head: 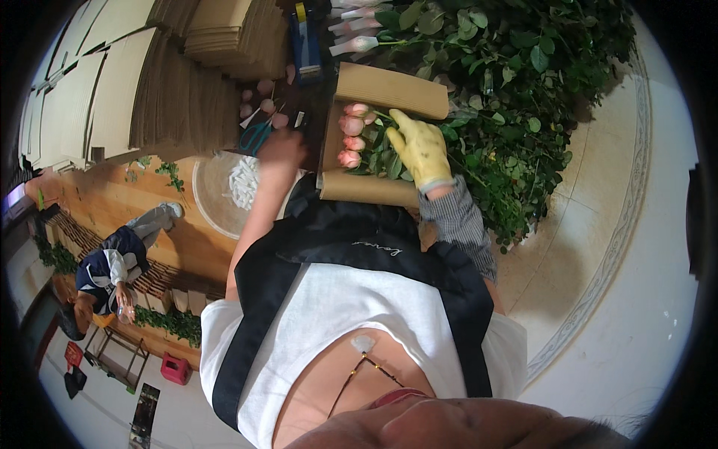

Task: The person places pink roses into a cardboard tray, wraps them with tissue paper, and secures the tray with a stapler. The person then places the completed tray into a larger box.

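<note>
My bare left hand [283,150], blurred by motion, is beside teal-handled scissors [255,136]; whether it holds anything cannot be told. My right hand [419,147], in a yellow glove, lies over the stems and leaves of several pink roses [352,126]. Its thumb and forefinger are apart at the stems; its grip is unclear. The rose heads point left on an unfolded sheet of brown corrugated cardboard [392,90], whose near edge [364,188] curls up by my black apron. Loose pink petals or small blooms [266,105] lie near the scissors.
Cardboard stacks [185,101] rise at left, by a blue tape dispenser [305,50]. A tub [210,207] holds white pieces [244,182]. Leafy stems [505,101] heap at right; sleeved blooms [359,46] lie at the top. Another person [112,264] is farther off, lower left, near a pink stool [175,369].
</note>
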Motion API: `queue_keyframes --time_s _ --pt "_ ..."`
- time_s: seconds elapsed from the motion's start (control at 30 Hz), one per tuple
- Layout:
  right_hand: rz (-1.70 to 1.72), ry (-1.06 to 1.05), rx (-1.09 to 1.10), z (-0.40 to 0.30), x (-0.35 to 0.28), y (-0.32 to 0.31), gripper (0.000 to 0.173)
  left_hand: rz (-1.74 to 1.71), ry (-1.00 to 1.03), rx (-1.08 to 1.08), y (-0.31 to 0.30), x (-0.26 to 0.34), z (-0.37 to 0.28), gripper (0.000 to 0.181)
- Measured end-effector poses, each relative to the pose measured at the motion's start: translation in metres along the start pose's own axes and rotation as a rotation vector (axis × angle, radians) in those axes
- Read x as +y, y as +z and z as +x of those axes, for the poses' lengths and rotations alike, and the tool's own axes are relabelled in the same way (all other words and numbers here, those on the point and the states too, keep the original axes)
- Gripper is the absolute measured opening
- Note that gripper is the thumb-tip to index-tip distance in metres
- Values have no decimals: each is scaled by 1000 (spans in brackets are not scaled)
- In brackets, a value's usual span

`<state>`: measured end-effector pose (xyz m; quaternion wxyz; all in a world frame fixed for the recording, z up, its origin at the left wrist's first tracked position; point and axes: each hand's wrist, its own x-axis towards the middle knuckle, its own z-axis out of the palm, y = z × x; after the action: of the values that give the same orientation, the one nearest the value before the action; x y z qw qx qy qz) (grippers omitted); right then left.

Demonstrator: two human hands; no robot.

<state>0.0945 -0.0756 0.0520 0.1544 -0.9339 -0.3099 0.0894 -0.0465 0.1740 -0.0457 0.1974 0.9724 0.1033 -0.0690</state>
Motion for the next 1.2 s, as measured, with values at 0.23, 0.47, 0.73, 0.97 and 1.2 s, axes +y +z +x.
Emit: queue_keyframes --time_s 0.23,0.47,0.73,0.97,1.2 --pt "76 -85 -109 -17 -40 8 16 -525 -115 -134 -40 21 4 32" --pt "-103 -293 -165 -12 -24 57 16 -326 59 -404 -21 57 29 48" --pt "-49 -233 -381 -6 -27 46 26 -467 -24 -54 -56 66 6 24" --pt "113 -312 -201 -12 -3 42 17 243 47 242 15 147 -26 15" --pt "-75 -156 -149 0 -15 48 12 285 17 131 14 156 -25 8"
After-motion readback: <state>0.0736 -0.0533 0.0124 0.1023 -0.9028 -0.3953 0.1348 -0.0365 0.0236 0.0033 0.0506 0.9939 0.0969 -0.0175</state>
